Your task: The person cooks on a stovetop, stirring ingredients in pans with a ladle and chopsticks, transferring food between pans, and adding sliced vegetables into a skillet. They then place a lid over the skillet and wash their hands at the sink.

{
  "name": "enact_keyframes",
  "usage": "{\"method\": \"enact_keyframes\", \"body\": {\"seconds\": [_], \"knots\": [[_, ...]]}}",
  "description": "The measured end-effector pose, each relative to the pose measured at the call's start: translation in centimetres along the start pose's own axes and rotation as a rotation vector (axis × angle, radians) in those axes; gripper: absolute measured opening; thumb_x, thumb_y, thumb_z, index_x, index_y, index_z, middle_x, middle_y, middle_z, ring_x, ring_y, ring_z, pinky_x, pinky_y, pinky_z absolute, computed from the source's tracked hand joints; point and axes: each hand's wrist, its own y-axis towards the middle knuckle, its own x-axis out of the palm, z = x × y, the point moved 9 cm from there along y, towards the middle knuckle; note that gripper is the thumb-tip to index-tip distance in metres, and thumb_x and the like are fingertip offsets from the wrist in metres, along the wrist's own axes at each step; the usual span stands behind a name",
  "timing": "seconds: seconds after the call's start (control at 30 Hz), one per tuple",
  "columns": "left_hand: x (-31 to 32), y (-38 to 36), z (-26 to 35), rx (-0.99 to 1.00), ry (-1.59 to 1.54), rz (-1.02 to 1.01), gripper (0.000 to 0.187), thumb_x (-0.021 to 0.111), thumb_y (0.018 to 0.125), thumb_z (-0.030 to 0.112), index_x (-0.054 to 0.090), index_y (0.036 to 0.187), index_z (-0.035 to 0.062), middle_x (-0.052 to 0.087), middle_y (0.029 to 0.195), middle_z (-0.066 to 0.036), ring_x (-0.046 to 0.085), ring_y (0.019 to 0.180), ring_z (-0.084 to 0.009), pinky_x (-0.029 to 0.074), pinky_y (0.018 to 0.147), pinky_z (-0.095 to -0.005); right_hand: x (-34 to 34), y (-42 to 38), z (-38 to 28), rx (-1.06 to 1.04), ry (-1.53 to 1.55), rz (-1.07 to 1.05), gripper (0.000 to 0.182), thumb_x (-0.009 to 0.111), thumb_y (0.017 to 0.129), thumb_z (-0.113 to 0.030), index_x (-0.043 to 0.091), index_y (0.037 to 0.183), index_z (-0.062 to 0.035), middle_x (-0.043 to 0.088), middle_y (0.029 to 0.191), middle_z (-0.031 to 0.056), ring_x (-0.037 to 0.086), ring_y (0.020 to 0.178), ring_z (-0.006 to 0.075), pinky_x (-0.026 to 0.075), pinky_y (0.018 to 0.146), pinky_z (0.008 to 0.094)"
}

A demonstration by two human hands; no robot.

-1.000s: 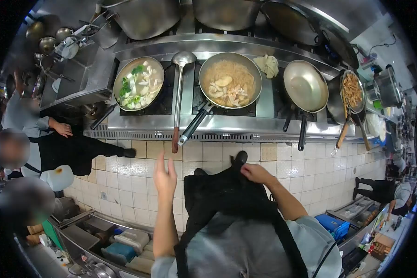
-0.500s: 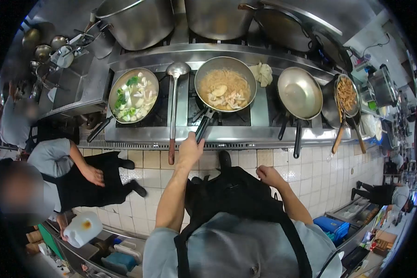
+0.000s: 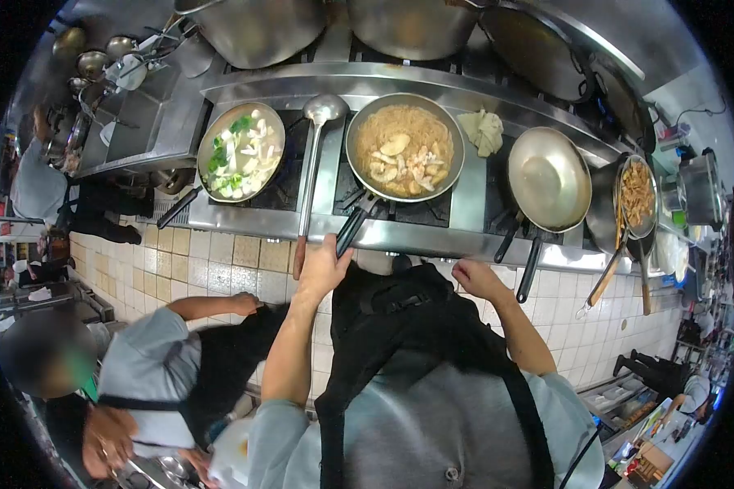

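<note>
My left hand is wrapped round the black handle of a frying pan on the middle burner. In that pan are noodles with pale cooked pieces lying on top. My right hand hangs over the floor before the stove, its fingers curled in and nothing seen in them. Left of the pan, a long ladle lies across the stove edge, bowl end at the back. Farther left, another pan contains leafy greens and white pieces in liquid. A bare pan stands to the right.
A crumpled cloth lies behind the burners. At far right, a strainer of brown strips rests over a pan. Large pots stand at the back. A co-worker is close behind on my left, by a white jug.
The view has shifted, and the noodle pan appears nearer. The co-worker on the left has moved closer behind me with the white jug. My left hand keeps hold of the pan handle.
</note>
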Motion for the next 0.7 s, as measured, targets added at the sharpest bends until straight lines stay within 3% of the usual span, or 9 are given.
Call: {"method": "enact_keyframes", "body": {"seconds": [0.07,0.23,0.3,0.4,0.53,0.6,0.63,0.7], "knots": [[0.3,-0.6,-0.7,-0.07,-0.037,0.0,0.036,0.069,0.092,0.03,0.056,0.103,-0.0011,0.066,0.071,-0.025,0.068,0.074,-0.0464,0.053,0.072,-0.0532,-0.7,0.1,-0.7,0.0,0.027,0.041,0.028,0.058,0.097,-0.029,0.065,0.097,-0.0029,0.069,0.089,0.0238,0.066,0.085,0.0443,0.051,0.075,0.0507],[1.4,-1.6,-1.8,-0.061,-0.058,0.011,0.037,0.07,0.092,0.029,0.056,0.108,-0.0013,0.068,0.079,-0.029,0.067,0.077,-0.0487,0.052,0.068,-0.0545,1.2,0.2,-0.5,-0.025,0.049,0.013,0.026,0.058,0.098,-0.029,0.065,0.099,-0.0039,0.069,0.092,0.0233,0.066,0.087,0.0437,0.052,0.076,0.0501],[1.8,-1.9,-2.1,-0.17,-0.023,-0.115,0.043,0.072,0.09,0.031,0.057,0.112,-0.0022,0.068,0.079,-0.027,0.068,0.076,-0.0464,0.053,0.068,-0.0518,1.8,0.1,-0.2,0.007,0.081,-0.019,0.026,0.058,0.098,-0.029,0.066,0.099,-0.0042,0.069,0.092,0.0232,0.066,0.087,0.0436,0.052,0.077,0.0498],[0.3,-2.0,-0.6,-0.183,-0.12,-0.116,0.051,0.074,0.09,0.033,0.058,0.122,-0.0024,0.07,0.084,-0.025,0.07,0.077,-0.0425,0.054,0.07,-0.0477,2.0,0.4,0.3,0.019,0.057,-0.054,0.025,0.056,0.097,-0.027,0.065,0.1,-0.0036,0.069,0.094,0.0239,0.066,0.089,0.0444,0.052,0.078,0.0504],[-1.4,-3.2,0.0,-0.07,-0.102,0.026,0.059,0.076,0.089,0.032,0.056,0.133,-0.0019,0.071,0.093,-0.024,0.071,0.087,-0.0361,0.054,0.074,-0.0439,1.5,1.4,0.4,0.006,-0.053,-0.077,0.023,0.054,0.095,-0.022,0.064,0.103,-0.003,0.068,0.097,0.0253,0.066,0.092,0.0455,0.051,0.08,0.0522],[-1.2,-5.1,-3.4,-0.131,-0.444,0.228,0.056,0.063,0.098,0.042,0.057,0.132,-0.0021,0.072,0.096,-0.019,0.069,0.092,-0.026,0.053,0.085,-0.0379,1.8,1.9,0.7,-0.013,-0.034,-0.05,0.02,0.058,0.092,-0.018,0.064,0.101,-0.0023,0.068,0.094,0.0251,0.065,0.088,0.0445,0.05,0.077,0.0501],[-0.6,-6.2,-5.5,-0.139,-0.437,0.248,0.056,0.063,0.098,0.042,0.057,0.132,-0.0021,0.072,0.096,-0.019,0.069,0.092,-0.026,0.053,0.085,-0.0379,1.9,2.0,0.9,-0.026,-0.011,-0.025,0.017,0.062,0.089,-0.015,0.065,0.1,-0.0016,0.067,0.091,0.0248,0.064,0.085,0.0435,0.049,0.073,0.048],[1.7,-10.4,-13.1,-0.43,-0.506,0.242,0.061,0.047,0.105,0.048,0.052,0.14,-0.0008,0.069,0.11,-0.019,0.067,0.099,-0.0268,0.052,0.09,-0.0398,2.5,2.1,0.1,-0.051,-0.025,-0.083,0.02,0.058,0.092,-0.017,0.063,0.104,-0.0022,0.067,0.099,0.0266,0.064,0.093,0.0477,0.051,0.082,0.0524]]}}
